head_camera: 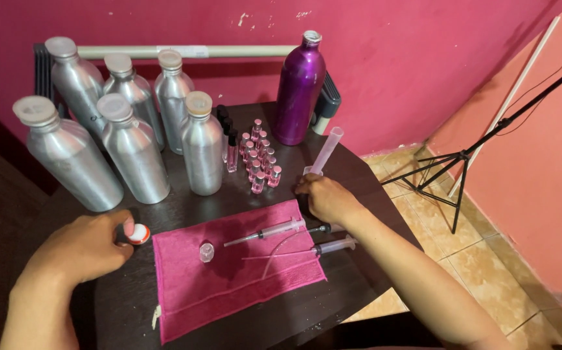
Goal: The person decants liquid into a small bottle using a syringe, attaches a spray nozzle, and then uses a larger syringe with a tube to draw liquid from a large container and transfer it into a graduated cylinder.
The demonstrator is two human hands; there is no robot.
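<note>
Small red-and-white cap sits on the dark table at the far left, pinched under the fingertips of the left hand, which curls down over it just beside the corner of the pink cloth. Behind that hand stand 6 brushed silver bottles with pale stoppers, grouped close together. On the cloth lies a small clear vial, on its own near the left half. Further right, 2 syringes rest on the cloth: the upper syringe points its needle left, the lower syringe lies near the cloth's right edge with thin tubing curving from it. Behind them, a cluster of tiny pink vials stands in rows beside a few dark-capped ones, and a tall purple bottle rises at the back against the magenta wall. The right hand is closed around the base of a clear measuring cylinder, which tilts up and to the right. On the tiled floor at the far right stands a black tripod.
</note>
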